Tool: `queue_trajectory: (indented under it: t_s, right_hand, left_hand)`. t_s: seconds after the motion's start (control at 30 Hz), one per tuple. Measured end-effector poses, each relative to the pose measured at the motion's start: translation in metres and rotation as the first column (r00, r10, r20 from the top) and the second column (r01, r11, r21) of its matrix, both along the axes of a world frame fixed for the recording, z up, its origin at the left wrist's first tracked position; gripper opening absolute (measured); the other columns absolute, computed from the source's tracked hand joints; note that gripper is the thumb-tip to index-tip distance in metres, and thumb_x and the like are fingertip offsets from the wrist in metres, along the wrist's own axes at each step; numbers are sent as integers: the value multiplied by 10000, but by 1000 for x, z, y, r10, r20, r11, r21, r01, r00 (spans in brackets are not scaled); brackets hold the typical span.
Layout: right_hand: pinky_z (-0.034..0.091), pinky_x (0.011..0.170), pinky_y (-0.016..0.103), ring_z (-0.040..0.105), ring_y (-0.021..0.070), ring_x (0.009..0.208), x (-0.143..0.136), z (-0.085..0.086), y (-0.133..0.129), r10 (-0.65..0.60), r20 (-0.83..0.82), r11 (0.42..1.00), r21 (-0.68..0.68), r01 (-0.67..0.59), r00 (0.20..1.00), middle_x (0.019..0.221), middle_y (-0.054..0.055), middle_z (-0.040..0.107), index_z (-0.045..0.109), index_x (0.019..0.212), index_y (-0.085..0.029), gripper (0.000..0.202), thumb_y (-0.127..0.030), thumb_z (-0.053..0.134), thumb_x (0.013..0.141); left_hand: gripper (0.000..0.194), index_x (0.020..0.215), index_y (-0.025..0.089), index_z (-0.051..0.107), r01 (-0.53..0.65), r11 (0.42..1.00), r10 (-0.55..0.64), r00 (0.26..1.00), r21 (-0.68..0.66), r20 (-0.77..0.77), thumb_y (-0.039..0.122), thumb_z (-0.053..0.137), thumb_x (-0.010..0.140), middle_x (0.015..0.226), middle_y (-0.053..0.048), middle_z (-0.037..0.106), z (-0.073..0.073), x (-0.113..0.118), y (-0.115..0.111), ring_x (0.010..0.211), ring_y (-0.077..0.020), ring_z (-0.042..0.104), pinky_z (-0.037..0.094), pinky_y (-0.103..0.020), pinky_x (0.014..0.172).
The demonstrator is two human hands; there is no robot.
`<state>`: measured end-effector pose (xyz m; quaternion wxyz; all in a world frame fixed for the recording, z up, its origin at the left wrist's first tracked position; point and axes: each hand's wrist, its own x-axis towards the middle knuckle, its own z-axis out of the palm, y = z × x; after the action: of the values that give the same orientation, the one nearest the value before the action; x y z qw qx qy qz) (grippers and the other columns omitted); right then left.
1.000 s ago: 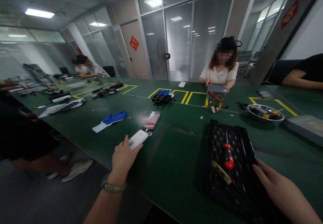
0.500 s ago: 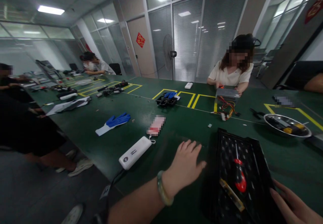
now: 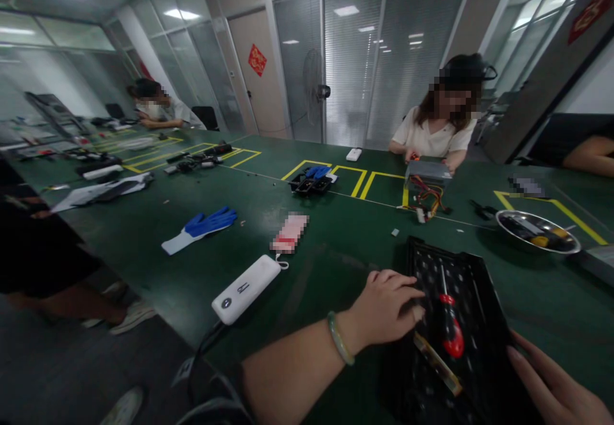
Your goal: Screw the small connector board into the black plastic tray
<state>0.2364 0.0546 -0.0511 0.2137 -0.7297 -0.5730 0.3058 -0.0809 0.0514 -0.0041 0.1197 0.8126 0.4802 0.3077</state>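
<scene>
A black tray rests on the green table at the lower right. Inside it lie a red and black screwdriver and a narrow yellowish metal-edged piece. My left hand, with a bangle on the wrist, is at the tray's left edge, its fingers bent a little and apart, with nothing gripped. On the other side, my right hand is against the tray's right wall, thumb over the edge; its other fingers are partly hidden.
A white power bank, a pink phone and a blue-white glove lie to the left. A metal bowl holds tools at right. Across the table a person handles a grey wired box.
My left hand has moved right, from above the bare table to the tray's left edge. The view has shifted slightly. My right hand stays at the tray.
</scene>
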Motion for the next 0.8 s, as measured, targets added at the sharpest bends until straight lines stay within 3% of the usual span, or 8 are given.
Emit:
queue_trajectory:
  t_s: [0.1,0.27,0.43,0.5,0.6,0.8]
  right_hand:
    - [425,1063,473,552,368,1267,-8,10,-2,3,2,1000,8,-3,1000,1313,145,633,548,1399,-340,781,-807,402,791]
    - [461,1022,488,587,365,1234,-13,15,-4,61,77,993,98,-69,995,1272,120,668,568,1380,-300,654,-694,409,883]
    - [495,974,422,645,298,1143,-19,20,-8,151,104,961,218,-171,983,1192,88,709,550,1378,-207,597,-581,377,945]
    - [521,894,398,689,282,1023,-20,20,-8,152,141,958,221,-181,978,1065,78,743,551,1378,-208,569,-551,374,959]
    - [516,906,374,687,263,1035,-21,20,-9,129,151,959,234,-163,980,1065,51,742,562,1371,-244,514,-519,385,974]
    - [505,922,381,669,265,1067,-22,21,-10,162,143,950,246,-194,976,1112,56,725,543,1392,-255,500,-512,373,999]
  left_hand:
    - [323,1186,289,675,165,986,-164,985,8,-58,469,546,950,1340,0,632,-1,1,-7,1239,-214,509,314,-413,1044]
    - [335,1074,307,728,345,938,-347,931,-45,-115,559,615,884,1159,-4,686,0,10,-28,1098,-204,576,307,-385,982]
    - [234,1062,348,739,326,930,-347,931,-168,-115,461,683,865,1124,21,666,9,15,-40,1059,-189,601,295,-379,958]
    - [214,1058,343,738,322,927,-345,933,-191,-99,429,692,867,1124,22,661,12,15,-41,1070,-189,602,289,-378,969]
    - [197,1069,333,726,328,918,-356,929,-223,-102,386,668,889,1139,17,661,13,17,-44,1088,-190,596,299,-379,963]
    - [452,1329,307,585,168,977,-194,957,-134,-213,299,617,878,1322,-41,605,5,22,-50,1254,-280,472,284,-467,1018]
